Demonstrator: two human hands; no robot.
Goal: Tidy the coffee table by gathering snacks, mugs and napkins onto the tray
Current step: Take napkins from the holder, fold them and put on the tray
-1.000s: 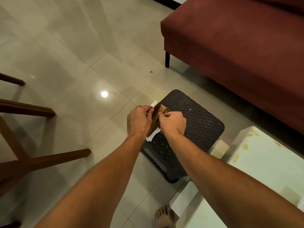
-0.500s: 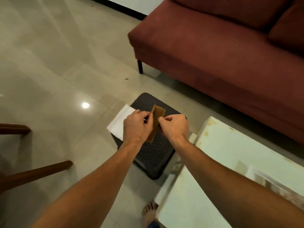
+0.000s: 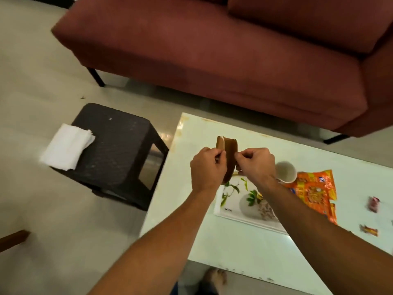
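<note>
A brown napkin holder (image 3: 227, 155) is held upright in the air above the far left part of the coffee table (image 3: 212, 248), just beyond the tray (image 3: 238, 216). A white edge, judged to be a napkin, shows inside its top. It is pinched on its left face by the left hand (image 3: 207, 169) and on its right face by the right hand (image 3: 256, 165), fingers curled. It is judged light and stiff, best gripped by its flat sides and kept upright so the contents stay in. On the table, right of the tray, a white mug (image 3: 286, 171), an orange snack packet (image 3: 314, 191) and two small wrapped sweets (image 3: 373, 204) are noted. A loose stack of napkins (image 3: 67, 149), soft and easily scattered, lies on the dark stool (image 3: 119, 154) to the left.
</note>
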